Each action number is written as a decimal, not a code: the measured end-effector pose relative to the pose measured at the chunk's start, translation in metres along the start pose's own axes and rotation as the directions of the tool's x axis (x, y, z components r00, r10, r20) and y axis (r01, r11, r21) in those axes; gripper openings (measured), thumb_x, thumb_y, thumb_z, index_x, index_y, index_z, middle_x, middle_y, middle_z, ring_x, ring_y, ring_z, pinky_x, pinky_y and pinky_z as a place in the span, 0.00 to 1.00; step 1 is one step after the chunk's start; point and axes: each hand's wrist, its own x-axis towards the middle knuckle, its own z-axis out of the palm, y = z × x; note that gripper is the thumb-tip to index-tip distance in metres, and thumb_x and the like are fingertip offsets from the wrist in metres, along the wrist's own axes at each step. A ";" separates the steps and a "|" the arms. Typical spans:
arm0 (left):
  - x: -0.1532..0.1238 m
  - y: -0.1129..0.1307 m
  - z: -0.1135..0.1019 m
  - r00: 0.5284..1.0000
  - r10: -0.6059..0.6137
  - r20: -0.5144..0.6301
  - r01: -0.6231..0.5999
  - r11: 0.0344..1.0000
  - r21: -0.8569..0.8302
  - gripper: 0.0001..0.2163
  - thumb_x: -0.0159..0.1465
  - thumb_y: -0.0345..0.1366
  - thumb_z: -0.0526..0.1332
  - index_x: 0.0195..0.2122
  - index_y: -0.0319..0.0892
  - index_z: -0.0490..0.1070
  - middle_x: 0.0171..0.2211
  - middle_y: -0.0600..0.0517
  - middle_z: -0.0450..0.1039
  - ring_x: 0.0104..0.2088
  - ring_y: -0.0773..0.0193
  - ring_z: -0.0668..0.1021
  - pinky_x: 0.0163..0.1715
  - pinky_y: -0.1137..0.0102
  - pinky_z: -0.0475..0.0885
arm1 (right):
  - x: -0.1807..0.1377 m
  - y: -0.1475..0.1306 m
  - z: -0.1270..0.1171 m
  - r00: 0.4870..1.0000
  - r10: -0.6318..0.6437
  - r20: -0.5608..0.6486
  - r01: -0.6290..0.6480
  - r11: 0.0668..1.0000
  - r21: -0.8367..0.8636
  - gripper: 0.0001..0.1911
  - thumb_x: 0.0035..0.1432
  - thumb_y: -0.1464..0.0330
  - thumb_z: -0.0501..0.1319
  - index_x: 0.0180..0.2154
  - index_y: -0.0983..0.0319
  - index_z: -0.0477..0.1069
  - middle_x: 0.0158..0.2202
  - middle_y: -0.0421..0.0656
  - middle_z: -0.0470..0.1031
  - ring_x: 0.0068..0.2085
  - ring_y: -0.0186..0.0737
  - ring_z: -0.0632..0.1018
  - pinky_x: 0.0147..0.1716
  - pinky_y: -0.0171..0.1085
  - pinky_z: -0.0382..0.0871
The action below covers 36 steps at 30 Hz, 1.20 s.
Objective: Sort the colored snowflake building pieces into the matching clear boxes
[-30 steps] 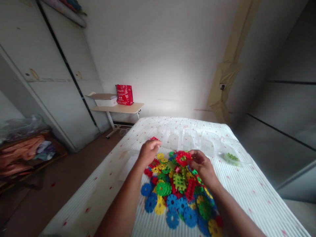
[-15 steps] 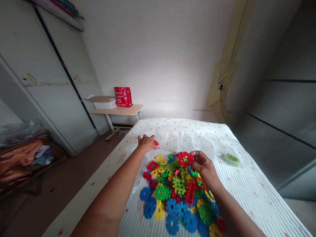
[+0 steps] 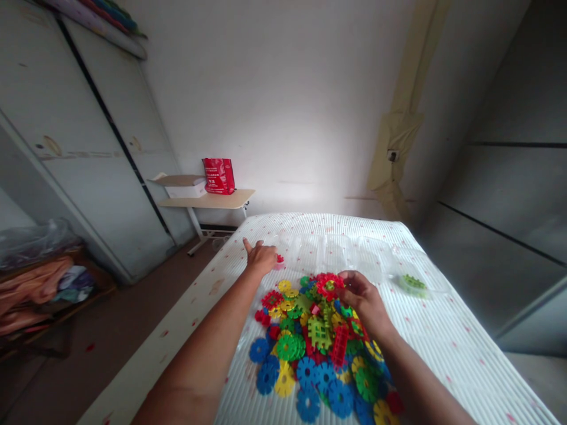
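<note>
A heap of flat plastic interlocking pieces [image 3: 321, 342], blue, green, yellow and red, lies on a white ribbed bed cover [image 3: 443, 342]. My left hand [image 3: 260, 257] is stretched out past the heap's far left side, thumb raised, fingers curled down beside a small red piece [image 3: 279, 258] that rests in a clear container. Whether the fingers still touch it is hidden. My right hand [image 3: 361, 294] is curled over the heap's far side, its fingers closed on a red gear-shaped piece [image 3: 328, 284].
Clear plastic trays [image 3: 341, 248] lie beyond the heap, and a clear dish with a green piece [image 3: 414, 284] sits at the right. A small side table [image 3: 208, 200] with a red bag [image 3: 218, 175] and a box stands by the wall. Wardrobe doors run along the left.
My left hand has reached forward from the heap to the clear container, carrying a red piece there. My right hand has stayed on the red gear piece.
</note>
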 end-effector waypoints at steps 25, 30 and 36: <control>0.000 0.012 -0.039 0.990 -0.109 0.092 0.143 0.762 -0.631 0.18 0.61 0.35 0.57 0.53 0.41 0.66 0.40 0.50 0.77 0.34 0.66 0.79 0.31 0.73 0.70 | 0.003 0.007 -0.002 1.000 -0.019 0.007 0.019 1.000 -0.017 0.21 0.44 0.56 0.67 0.38 0.60 0.69 0.40 0.46 0.76 0.31 0.38 0.75 0.30 0.38 0.70; 0.038 -0.014 -0.028 0.965 -0.209 0.160 0.256 0.885 -0.388 0.13 0.54 0.31 0.65 0.41 0.39 0.73 0.35 0.50 0.77 0.37 0.59 0.78 0.34 0.70 0.70 | 0.003 0.007 -0.004 0.999 -0.027 -0.019 0.026 0.997 -0.067 0.17 0.45 0.56 0.67 0.33 0.60 0.71 0.29 0.42 0.75 0.27 0.37 0.74 0.28 0.38 0.69; 0.049 -0.012 -0.004 0.928 -0.146 0.342 0.215 0.961 -0.173 0.15 0.64 0.40 0.58 0.50 0.40 0.67 0.48 0.47 0.69 0.45 0.59 0.75 0.43 0.60 0.73 | 0.003 0.005 -0.004 0.999 -0.026 -0.042 0.021 0.994 -0.111 0.17 0.44 0.54 0.66 0.31 0.60 0.71 0.21 0.38 0.71 0.23 0.36 0.71 0.26 0.37 0.67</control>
